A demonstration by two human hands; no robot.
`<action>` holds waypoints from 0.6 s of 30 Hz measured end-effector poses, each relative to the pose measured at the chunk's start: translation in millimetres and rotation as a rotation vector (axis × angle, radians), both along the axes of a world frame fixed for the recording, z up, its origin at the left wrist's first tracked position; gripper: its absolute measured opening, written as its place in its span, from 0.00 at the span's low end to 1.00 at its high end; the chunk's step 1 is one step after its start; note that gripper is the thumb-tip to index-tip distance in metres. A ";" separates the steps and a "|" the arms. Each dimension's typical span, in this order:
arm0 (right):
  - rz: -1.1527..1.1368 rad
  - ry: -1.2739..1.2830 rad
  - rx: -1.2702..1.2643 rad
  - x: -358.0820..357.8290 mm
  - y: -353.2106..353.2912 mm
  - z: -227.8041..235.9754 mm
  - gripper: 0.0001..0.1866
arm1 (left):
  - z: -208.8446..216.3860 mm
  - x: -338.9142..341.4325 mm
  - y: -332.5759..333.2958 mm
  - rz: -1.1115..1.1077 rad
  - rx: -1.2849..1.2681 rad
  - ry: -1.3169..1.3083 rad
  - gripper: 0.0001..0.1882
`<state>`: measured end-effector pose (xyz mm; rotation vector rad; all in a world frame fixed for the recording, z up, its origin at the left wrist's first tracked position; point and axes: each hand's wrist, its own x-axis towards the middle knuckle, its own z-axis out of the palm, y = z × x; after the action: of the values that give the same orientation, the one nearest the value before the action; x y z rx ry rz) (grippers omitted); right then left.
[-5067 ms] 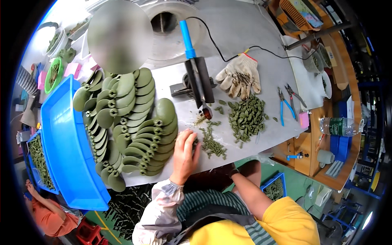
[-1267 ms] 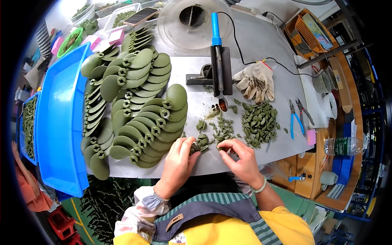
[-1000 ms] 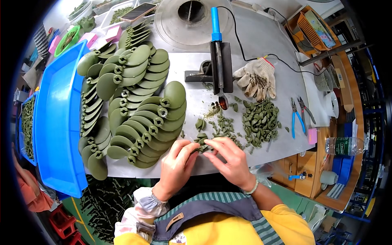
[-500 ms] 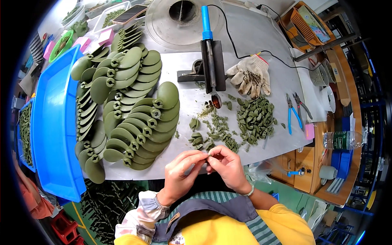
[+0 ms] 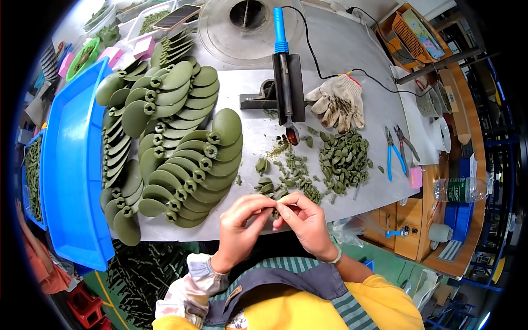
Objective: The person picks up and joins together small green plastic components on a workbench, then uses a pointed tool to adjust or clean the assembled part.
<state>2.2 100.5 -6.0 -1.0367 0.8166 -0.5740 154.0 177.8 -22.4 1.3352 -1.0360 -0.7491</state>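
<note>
At the near edge of the table (image 5: 256, 135), a small green piece (image 5: 276, 213) sits between the meeting fingertips of both hands, mostly covered by them. The left hand (image 5: 240, 223) pinches it with thumb and forefinger, and the right hand (image 5: 306, 223) pinches it from the other side, its remaining fingers curled in. How much of the piece each hand grips cannot be told.

Just beyond the fingers lies a loose cluster of green chunks (image 5: 264, 186), and next to it a spread of smaller green bits (image 5: 300, 177). Farther right is a heaped pile of green chips (image 5: 345, 157), with a soiled white glove (image 5: 338, 99) lying just behind it. Behind the bits, a blue-handled soldering iron (image 5: 280, 33) rests on a black stand (image 5: 296, 88), its dark tip pointing toward the person.

To the left, overlapping rows of green blades (image 5: 190, 184) with round hubs cover the table, and beside them stands a large blue tray (image 5: 77, 154). Over on the right lie blue-handled pliers (image 5: 391, 157), a second pair of pliers (image 5: 406, 143) and a pink block (image 5: 416, 178). Past the table's right edge, a clear bottle (image 5: 459, 190) with a green label lies on its side. At the far left, another person's arm (image 5: 36, 245) shows.
</note>
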 end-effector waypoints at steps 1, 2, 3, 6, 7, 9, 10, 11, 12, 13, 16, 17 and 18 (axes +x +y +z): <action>0.000 0.019 -0.121 1.8 0.3 0.2 0.04 | -0.3 0.6 0.4 -0.018 0.090 0.256 0.11; 0.001 0.019 -0.123 2.9 1.6 0.7 0.04 | -0.2 1.1 1.2 -0.052 0.076 0.304 0.10; -0.016 0.089 -0.278 3.5 4.3 1.3 0.04 | 1.0 0.7 1.7 -0.050 0.075 0.305 0.10; -0.026 0.351 -0.963 2.4 4.3 2.0 0.08 | 3.5 -0.1 2.9 -0.053 0.092 0.464 0.10; -0.026 0.352 -0.964 2.8 2.2 1.8 0.08 | 1.8 0.6 3.6 -0.061 0.131 0.444 0.11; -0.044 0.347 -1.213 3.9 -1.6 2.1 0.10 | -1.0 1.3 4.3 -0.069 0.169 0.425 0.12; 0.000 0.356 -1.250 2.9 -5.2 4.1 0.10 | -2.2 1.6 4.2 -0.048 0.141 0.232 0.13; 0.001 0.358 -1.251 2.3 -7.7 4.2 0.10 | -3.1 2.1 3.8 -0.026 0.111 0.040 0.14; 0.018 0.377 -1.228 2.0 -10.3 3.1 0.10 | -3.9 3.9 2.0 -0.025 0.110 0.041 0.14; 0.035 0.396 -1.205 1.4 -12.2 2.7 0.10 | -4.5 6.7 -1.0 0.030 0.039 -0.192 0.15; 0.077 0.507 -1.217 0.5 -25.0 6.8 0.12 | -10.1 16.0 -5.1 0.104 -0.004 -0.477 0.17; 0.120 0.589 -1.303 1.6 -28.5 9.3 0.13 | -11.9 18.7 -4.7 0.122 0.025 -0.530 0.17; 0.153 0.637 -1.268 3.5 -28.3 14.8 0.15 | -11.8 20.5 -4.7 0.125 0.049 -0.546 0.18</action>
<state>5.6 72.2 8.8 -2.5115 0.8833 -0.6279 174.5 173.1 -34.2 1.6781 -1.3476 -0.3169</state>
